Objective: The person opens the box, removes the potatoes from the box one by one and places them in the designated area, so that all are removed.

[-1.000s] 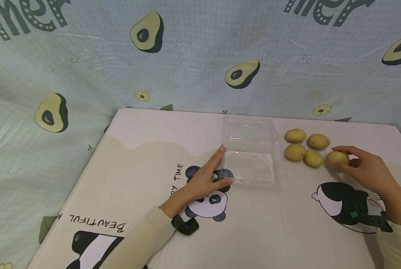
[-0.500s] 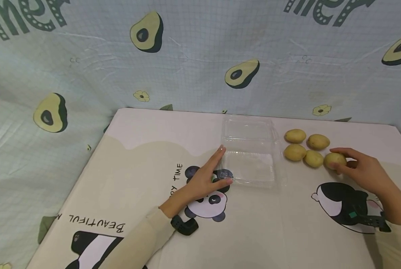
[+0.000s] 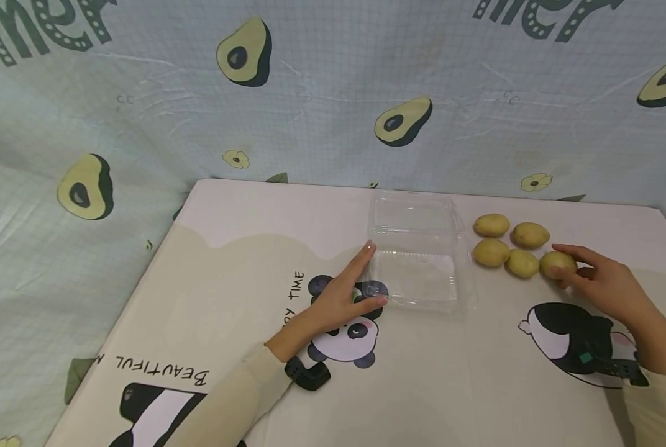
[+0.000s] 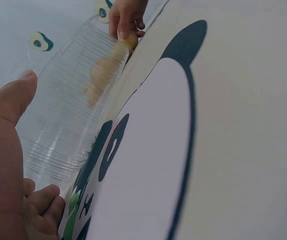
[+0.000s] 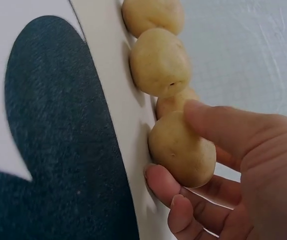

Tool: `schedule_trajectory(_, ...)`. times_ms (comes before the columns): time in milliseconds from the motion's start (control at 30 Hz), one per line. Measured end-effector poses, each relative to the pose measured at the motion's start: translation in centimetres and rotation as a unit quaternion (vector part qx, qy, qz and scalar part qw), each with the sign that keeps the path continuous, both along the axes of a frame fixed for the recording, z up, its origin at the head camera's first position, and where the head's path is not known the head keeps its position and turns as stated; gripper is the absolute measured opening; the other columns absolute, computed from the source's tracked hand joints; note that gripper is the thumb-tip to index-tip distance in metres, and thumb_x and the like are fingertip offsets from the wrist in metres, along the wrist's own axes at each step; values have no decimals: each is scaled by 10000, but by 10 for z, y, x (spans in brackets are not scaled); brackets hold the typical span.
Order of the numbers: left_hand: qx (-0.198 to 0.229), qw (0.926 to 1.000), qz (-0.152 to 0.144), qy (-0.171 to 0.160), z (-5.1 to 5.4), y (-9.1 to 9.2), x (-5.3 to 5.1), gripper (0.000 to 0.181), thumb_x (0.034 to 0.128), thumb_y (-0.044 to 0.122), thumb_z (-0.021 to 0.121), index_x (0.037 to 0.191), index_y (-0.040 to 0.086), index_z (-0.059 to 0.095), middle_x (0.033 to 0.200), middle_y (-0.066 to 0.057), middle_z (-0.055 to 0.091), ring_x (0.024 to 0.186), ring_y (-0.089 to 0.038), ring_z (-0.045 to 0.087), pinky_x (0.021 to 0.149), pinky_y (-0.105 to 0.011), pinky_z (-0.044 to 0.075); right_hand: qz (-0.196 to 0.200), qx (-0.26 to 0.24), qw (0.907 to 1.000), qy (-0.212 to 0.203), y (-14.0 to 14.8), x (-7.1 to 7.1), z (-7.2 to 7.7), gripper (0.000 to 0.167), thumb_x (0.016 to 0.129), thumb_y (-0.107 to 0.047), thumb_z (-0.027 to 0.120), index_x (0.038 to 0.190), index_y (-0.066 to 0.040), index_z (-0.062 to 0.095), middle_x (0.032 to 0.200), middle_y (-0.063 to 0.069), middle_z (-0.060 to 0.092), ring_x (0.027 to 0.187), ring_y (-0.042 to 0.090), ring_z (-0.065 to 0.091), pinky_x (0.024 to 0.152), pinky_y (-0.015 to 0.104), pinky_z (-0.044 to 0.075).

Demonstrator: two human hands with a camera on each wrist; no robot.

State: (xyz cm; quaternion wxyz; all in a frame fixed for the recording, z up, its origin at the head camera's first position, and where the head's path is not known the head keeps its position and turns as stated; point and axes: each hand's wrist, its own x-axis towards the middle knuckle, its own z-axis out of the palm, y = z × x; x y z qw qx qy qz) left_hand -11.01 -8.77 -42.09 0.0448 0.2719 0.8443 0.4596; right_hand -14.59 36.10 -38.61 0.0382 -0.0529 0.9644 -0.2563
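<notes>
In the head view my right hand (image 3: 607, 282) holds a yellow potato (image 3: 558, 264) at the right end of a small group. The right wrist view shows the thumb and fingers round this potato (image 5: 181, 150), which is low over or on the tabletop; I cannot tell which. Several other potatoes (image 3: 491, 253) lie just left of it in two rows. A clear plastic box (image 3: 414, 279), its lid folded back towards the wall, stands at the table's middle. My left hand (image 3: 338, 304) rests against its left side, fingers straight and thumb spread.
The table (image 3: 243, 211) wears a pale cloth printed with pandas and lettering. Behind it hangs a light blue sheet (image 3: 310, 124) with avocado prints. Black bands with small devices (image 3: 307, 374) are on both wrists.
My right hand and its potato have shifted slightly left, closer to the other potatoes. The left hand and the plastic box have stayed in place.
</notes>
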Motion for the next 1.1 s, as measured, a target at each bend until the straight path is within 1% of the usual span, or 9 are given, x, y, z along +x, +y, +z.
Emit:
schedule_trajectory(67, 25, 10000, 9, 12, 0, 0, 0, 1050, 797, 818, 384, 1554, 161, 72, 1597, 47, 26, 1435, -117, 86, 1126, -431, 199, -21, 78, 10000, 29, 1, 0, -1, 635, 927, -381, 628, 1388, 17, 444, 1122, 311, 556, 896, 431, 581, 529, 250, 408)
schedule_trajectory(133, 53, 10000, 20, 19, 0, 0, 0, 1054, 798, 816, 388, 1553, 148, 80, 1597, 48, 28, 1435, -119, 90, 1125, -435, 201, -60, 147, 9999, 61, 1, -1, -2, 664, 917, -409, 632, 1397, 8, 440, 1140, 310, 538, 896, 403, 559, 520, 270, 405)
schedule_trajectory(367, 60, 10000, 24, 36, 0, 0, -1, 1057, 803, 808, 396, 1551, 127, 88, 1598, 41, 35, 1435, -119, 90, 1124, -441, 200, 2, 244, 9990, 366, 3, -2, -5, 670, 914, -374, 651, 1414, 13, 427, 1225, 331, 426, 898, 448, 524, 556, 312, 431)
schedule_trajectory(567, 35, 10000, 10, 33, 1, 0, -2, 1056, 798, 816, 388, 1553, 145, 80, 1600, 32, 33, 1436, -124, 90, 1123, -442, 200, -180, 153, 9986, 466, 0, 1, -7, 671, 917, -370, 647, 1418, 14, 420, 1241, 341, 434, 929, 470, 523, 570, 304, 447)
schedule_trajectory(633, 16, 10000, 9, 28, 1, 0, -2, 1059, 793, 823, 383, 1553, 151, 78, 1601, 29, 33, 1436, -123, 91, 1123, -442, 203, -150, 98, 9988, 466, -1, 2, -7, 663, 917, -359, 650, 1416, 15, 424, 1247, 343, 437, 938, 482, 526, 587, 354, 467)
schedule_trajectory(700, 2, 10000, 8, 17, 0, 1, -2, 1062, 791, 826, 382, 1554, 154, 76, 1601, 33, 31, 1436, -124, 91, 1122, -442, 202, -109, 84, 9988, 462, -1, 2, -6, 660, 915, -357, 653, 1413, 14, 430, 1253, 338, 442, 943, 488, 535, 600, 372, 470)
schedule_trajectory(800, -7, 10000, 9, 6, 0, 1, -2, 1062, 789, 828, 380, 1554, 158, 72, 1601, 36, 30, 1436, -122, 90, 1123, -438, 203, -36, 53, 9990, 444, -1, 2, -5, 656, 913, -344, 659, 1414, 12, 432, 1268, 337, 444, 945, 492, 547, 603, 364, 469)
schedule_trajectory(933, -13, 10000, -10, -6, 0, 0, -1, 1043, 797, 818, 387, 1555, 177, 66, 1599, 48, 26, 1435, -120, 89, 1123, -436, 204, -6, 54, 9994, 344, 0, 2, -6, 665, 920, -351, 647, 1427, 9, 412, 1278, 341, 434, 942, 478, 546, 579, 319, 445)
schedule_trajectory(1100, -27, 10000, 0, 35, -1, 0, -1, 1030, 806, 804, 398, 1555, 179, 69, 1597, 56, 23, 1436, -119, 87, 1124, -435, 203, 38, 93, 9998, 158, 0, 4, -6, 680, 934, -366, 622, 1449, 2, 374, 1268, 340, 424, 956, 467, 527, 579, 334, 441)
